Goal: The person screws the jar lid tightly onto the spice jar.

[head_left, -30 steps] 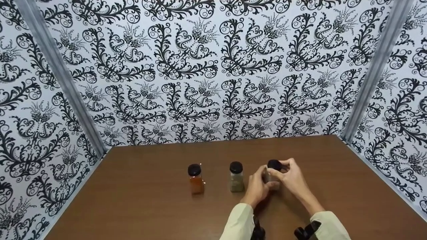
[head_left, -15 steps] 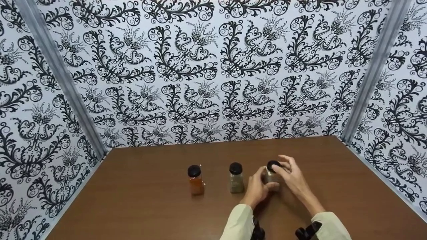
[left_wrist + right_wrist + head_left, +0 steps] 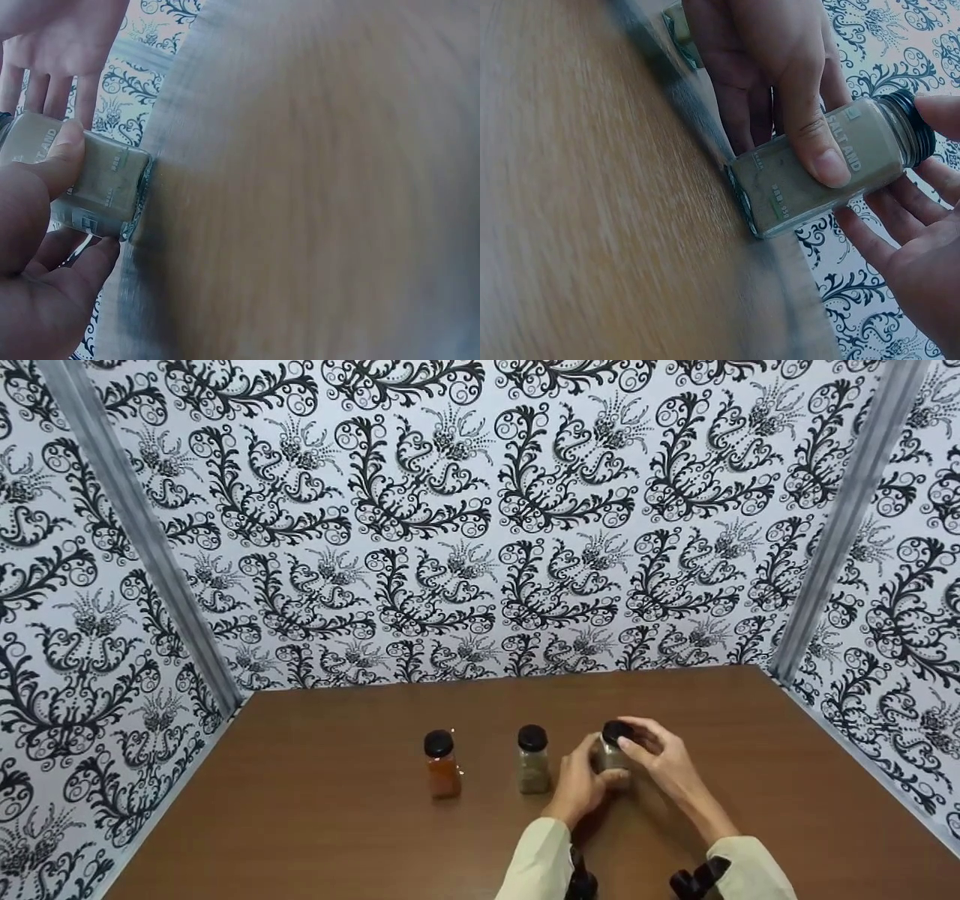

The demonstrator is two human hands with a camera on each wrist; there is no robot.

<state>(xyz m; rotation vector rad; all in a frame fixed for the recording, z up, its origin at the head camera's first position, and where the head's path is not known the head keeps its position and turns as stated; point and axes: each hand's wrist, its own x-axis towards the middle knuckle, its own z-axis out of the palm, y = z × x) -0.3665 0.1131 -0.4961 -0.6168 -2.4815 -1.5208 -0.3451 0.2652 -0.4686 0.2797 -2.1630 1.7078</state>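
A square glass spice jar with "SALT AND" printed on it and pale brown powder inside stands upright on the table. My left hand grips its body, thumb across the printed side in both wrist views. At the top, my right hand holds the black lid between thumb and fingers. The lid sits on the jar's neck. Left of the hands stands a jar of greenish powder with a black lid. Farther left is a jar of orange powder, also lidded.
The brown wooden table extends around the jars. Patterned black-and-white walls enclose its back and sides. Part of another glass jar shows behind my left hand in the right wrist view.
My right hand's fingers loosened and lifted around the lid half a second ago, and now they close on it again. The left hand and the other jars stay in place.
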